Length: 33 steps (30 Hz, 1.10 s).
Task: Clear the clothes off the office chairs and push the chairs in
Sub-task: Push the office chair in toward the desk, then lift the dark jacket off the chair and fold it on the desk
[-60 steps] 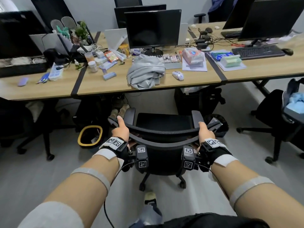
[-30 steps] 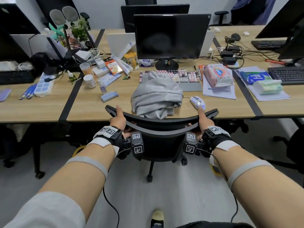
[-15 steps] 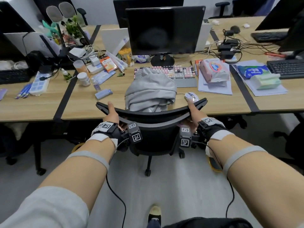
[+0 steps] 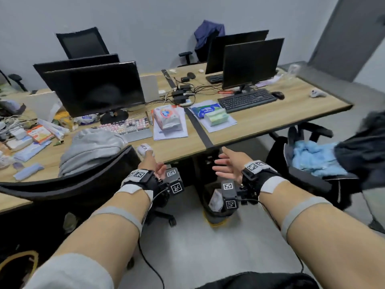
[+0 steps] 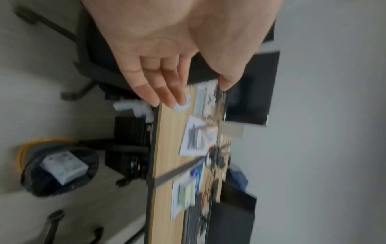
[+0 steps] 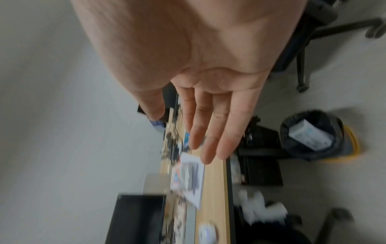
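Note:
The black office chair stands at the lower left, its curved backrest against the wooden desk. A grey garment lies bunched on the desk beyond it. My left hand hovers by the right end of the backrest with its fingers straight and holds nothing. My right hand is open in the air below the desk edge, palm empty. A second black chair at the right carries light blue clothes and a dark garment. A blue garment hangs on a far chair.
A lined waste bin with a white box in it stands on the floor under the desk seam, between my hands. Monitors, keyboards, a mouse, tissue packs and cables crowd the desk. Grey floor lies in front of me.
Both hands have let go of the chair backrest and opened. My view has swung right, so the pushed-in chair sits at the left and the second, clothes-laden chair has come into view.

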Motion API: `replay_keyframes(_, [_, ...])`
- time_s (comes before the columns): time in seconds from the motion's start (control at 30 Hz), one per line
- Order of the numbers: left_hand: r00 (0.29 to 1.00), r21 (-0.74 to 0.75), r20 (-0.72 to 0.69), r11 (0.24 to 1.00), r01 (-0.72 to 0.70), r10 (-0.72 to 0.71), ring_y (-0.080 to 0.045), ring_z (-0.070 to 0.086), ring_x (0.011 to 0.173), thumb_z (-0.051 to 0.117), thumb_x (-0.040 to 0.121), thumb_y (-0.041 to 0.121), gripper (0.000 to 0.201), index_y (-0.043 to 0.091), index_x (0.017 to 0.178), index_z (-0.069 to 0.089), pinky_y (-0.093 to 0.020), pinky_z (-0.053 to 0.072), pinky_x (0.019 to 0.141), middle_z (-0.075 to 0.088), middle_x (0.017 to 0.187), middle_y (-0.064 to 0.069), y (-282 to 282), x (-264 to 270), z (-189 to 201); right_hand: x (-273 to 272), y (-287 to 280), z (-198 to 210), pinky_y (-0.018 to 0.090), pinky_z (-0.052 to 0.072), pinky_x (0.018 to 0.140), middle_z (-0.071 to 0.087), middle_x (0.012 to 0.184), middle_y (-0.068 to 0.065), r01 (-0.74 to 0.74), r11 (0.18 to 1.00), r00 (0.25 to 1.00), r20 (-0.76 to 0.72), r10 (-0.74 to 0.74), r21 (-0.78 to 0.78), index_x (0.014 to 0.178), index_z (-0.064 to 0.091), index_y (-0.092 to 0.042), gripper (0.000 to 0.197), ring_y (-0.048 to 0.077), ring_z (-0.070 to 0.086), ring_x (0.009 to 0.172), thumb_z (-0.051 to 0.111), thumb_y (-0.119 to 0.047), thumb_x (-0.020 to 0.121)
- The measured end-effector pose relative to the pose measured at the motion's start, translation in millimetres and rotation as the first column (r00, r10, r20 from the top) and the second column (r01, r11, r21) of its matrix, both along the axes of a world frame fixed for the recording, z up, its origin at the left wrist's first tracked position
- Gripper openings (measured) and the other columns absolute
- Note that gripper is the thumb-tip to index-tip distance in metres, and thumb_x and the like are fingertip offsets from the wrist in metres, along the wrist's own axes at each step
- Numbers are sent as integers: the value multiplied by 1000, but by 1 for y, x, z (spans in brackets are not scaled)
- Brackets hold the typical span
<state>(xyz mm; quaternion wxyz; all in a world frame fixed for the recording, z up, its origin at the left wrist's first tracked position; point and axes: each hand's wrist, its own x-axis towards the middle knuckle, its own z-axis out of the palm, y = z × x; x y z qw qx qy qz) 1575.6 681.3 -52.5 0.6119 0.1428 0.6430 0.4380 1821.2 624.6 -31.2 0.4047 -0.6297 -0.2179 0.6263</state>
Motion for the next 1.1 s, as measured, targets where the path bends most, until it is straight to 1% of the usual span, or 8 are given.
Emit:
replay_keyframes(0.2, [906, 106, 73, 906, 409, -418, -17, 49, 61, 48, 100, 32, 28, 5, 94, 53, -30, 48, 66, 53, 75, -5, -17, 237, 22, 204, -77, 21, 33, 57, 76, 66, 99, 6, 256, 965, 960, 95, -262, 63, 103, 57, -10, 19, 21, 68, 84, 51, -27, 102])
replay_keyframes(0.3, [812, 120, 80, 814, 569, -579, -17, 51, 60, 47, 100, 29, 24, 7, 93, 55, -31, 48, 64, 55, 72, -4, -28, 339, 29, 289, -115, 24, 27, 57, 60, 63, 89, 3, 397, 917, 906, 140, -399, 42, 101, 56, -10, 12, 17, 65, 72, 49, -20, 101])
replay_keyframes(0.53, [634, 75, 26, 634, 770, -773, -16, 50, 46, 45, 99, 22, 21, 10, 84, 55, -24, 44, 53, 58, 50, -2, -25, 535, 15, 438, -166, 8, 29, 51, 64, 61, 85, 4, 610, 792, 775, 196, -601, 18, 99, 55, -11, 7, 18, 62, 69, 51, -16, 100])
replay_keyframes(0.67, [524, 38, 18, 524, 851, -852, -17, 53, 56, 46, 99, 20, 20, 10, 83, 53, -27, 48, 53, 56, 67, -3, -10, 642, -19, 523, -157, -6, 30, 53, 65, 62, 82, 8, 655, 755, 715, 292, -635, 38, 101, 57, -9, 7, 19, 63, 66, 54, -14, 98])
replay_keyframes(0.83, [366, 1, 80, 368, 930, -927, -17, 56, 63, 50, 99, 17, 19, 10, 82, 53, -28, 50, 56, 58, 76, -5, 33, 789, -77, 649, -100, -5, 33, 55, 72, 67, 91, 10, 606, 789, 632, 542, -554, 101, 95, 61, -12, 8, 22, 65, 77, 54, -15, 97])
replay_keyframes(0.97, [274, -107, 68, 266, 958, -959, -15, 58, 66, 51, 99, 19, 11, 11, 91, 54, -22, 51, 48, 60, 82, -4, 69, 886, -125, 746, -53, -16, 41, 47, 100, 72, 103, 3, 500, 865, 350, 904, -244, 40, 88, 67, -25, 8, 28, 63, 104, 59, -24, 89])
replay_keyframes(1.03, [258, -153, 87, 243, 958, -962, -16, 63, 71, 53, 98, 21, 13, 10, 104, 55, -27, 53, 57, 63, 89, -5, 81, 920, -144, 781, -39, -24, 39, 42, 104, 62, 119, 3, 518, 854, 230, 970, -79, -53, 98, 67, -29, 14, 29, 52, 118, 60, -27, 86])
replay_keyframes(1.1, [231, -190, 101, 210, 959, -968, -19, 66, 74, 57, 95, 25, 26, 8, 115, 56, -32, 55, 68, 65, 92, -8, 89, 954, -167, 814, -31, -35, 42, 39, 107, 46, 135, 6, 563, 818, 213, 977, -8, -116, 118, 61, -28, 35, 30, 40, 130, 62, -29, 83])
